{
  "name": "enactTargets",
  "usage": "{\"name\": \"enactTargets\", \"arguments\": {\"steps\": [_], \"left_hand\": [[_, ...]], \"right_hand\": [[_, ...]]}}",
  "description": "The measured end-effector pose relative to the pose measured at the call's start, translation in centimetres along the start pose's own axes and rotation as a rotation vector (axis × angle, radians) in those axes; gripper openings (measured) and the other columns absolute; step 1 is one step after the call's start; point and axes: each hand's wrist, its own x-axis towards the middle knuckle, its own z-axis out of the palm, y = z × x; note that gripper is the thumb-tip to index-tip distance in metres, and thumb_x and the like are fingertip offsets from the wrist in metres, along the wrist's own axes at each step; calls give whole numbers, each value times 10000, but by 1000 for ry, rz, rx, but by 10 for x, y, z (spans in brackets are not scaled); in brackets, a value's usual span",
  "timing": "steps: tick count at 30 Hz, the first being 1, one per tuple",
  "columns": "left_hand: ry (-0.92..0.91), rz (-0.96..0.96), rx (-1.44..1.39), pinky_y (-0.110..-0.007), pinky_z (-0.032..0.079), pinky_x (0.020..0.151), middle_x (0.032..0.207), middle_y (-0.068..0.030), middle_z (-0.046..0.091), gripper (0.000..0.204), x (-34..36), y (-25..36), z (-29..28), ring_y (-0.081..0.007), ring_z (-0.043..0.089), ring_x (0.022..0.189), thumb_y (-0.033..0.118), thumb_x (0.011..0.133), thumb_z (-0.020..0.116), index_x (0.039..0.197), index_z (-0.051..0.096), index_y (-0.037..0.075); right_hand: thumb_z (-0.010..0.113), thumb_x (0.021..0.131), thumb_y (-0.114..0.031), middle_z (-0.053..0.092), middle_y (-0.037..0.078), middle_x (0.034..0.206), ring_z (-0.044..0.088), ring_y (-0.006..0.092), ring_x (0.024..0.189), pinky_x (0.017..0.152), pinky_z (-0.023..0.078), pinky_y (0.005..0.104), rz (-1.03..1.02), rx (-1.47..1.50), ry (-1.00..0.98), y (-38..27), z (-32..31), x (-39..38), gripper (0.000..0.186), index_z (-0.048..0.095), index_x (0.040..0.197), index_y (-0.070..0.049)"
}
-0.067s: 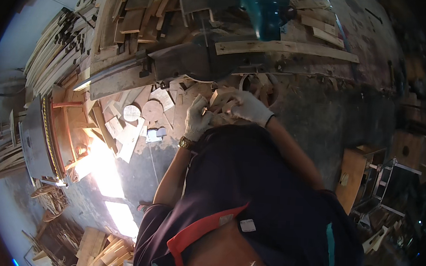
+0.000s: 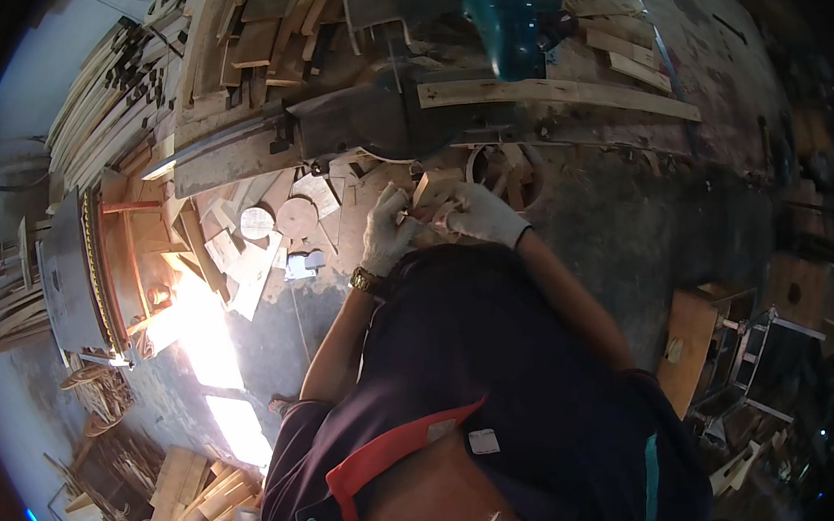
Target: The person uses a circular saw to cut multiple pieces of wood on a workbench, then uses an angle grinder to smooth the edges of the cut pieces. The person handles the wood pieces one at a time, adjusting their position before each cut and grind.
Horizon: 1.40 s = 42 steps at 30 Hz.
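Observation:
Both my hands wear pale work gloves and meet low in front of my body, below the bench edge. The fingers of my left hand [image 2: 385,234] are curled and pinched together, with a watch [image 2: 364,280] on that wrist. Close beside it on the right, my right hand [image 2: 487,217] is bent inward with its fingers closed. Whatever lies between the fingertips is too small and shaded to name. Just beyond the hands stand wood offcuts [image 2: 433,185] and a round container [image 2: 535,180] with wood pieces in it.
Ahead runs a workbench with a dark saw table [image 2: 364,119], a teal power tool [image 2: 502,32] and a long board [image 2: 557,93]. Round discs [image 2: 297,218] and scraps lie on the floor to the left. A wooden cabinet [image 2: 688,346] stands at right.
My right hand has shifted slightly left, toward my left hand, with its fingers more gathered. The left hand stays almost where it was.

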Motion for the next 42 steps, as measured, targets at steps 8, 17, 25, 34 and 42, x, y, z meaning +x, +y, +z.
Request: {"name": "enactTargets", "arguments": {"steps": [8, 17, 25, 34, 42], "left_hand": [[64, -178, 277, -486, 500, 701, 1056, -153, 539, 253, 15, 18, 21, -371, 639, 847, 146, 862, 700, 1072, 617, 33], [235, -520, -80, -285, 577, 858, 1111, -92, 592, 502, -34, -11, 15, -184, 705, 932, -47, 884, 629, 1385, 640, -21], [346, -565, 66, -348, 565, 874, 1179, -123, 677, 411, -56, 11, -2, -234, 725, 1029, 70, 918, 654, 1324, 681, 9], [455, -672, 146, -376, 550, 892, 1150, -113, 699, 369, -89, 19, -9, -277, 720, 1052, 185, 915, 708, 1257, 716, 47], [408, -464, 382, -431, 539, 842, 1085, -120, 647, 410, -45, 14, -27, -330, 668, 969, 214, 877, 747, 1264, 712, 83]], "right_hand": [[626, 1036, -448, 751, 97, 1007, 734, 204, 830, 704, 606, 345, 79, 300, 411, 23, -109, -13, 500, 687, 1199, 21], [564, 1113, -370, 588, 197, 1402, 657, 307, 1125, 922, 620, 433, 60, 1008, 1158, 24, -291, 25, 516, 510, 1504, -38], [575, 1113, -289, 601, 153, 1317, 622, 270, 1066, 958, 584, 413, 122, 1188, 1137, 147, -336, 50, 409, 568, 1408, -6], [555, 1113, -191, 659, 159, 997, 610, 253, 805, 721, 519, 411, 146, 934, 1128, 104, -214, 90, 269, 629, 1175, 60], [547, 1103, -212, 715, 153, 1003, 684, 268, 818, 799, 553, 443, 211, 943, 793, 44, -151, 85, 274, 636, 1247, 3]]}}
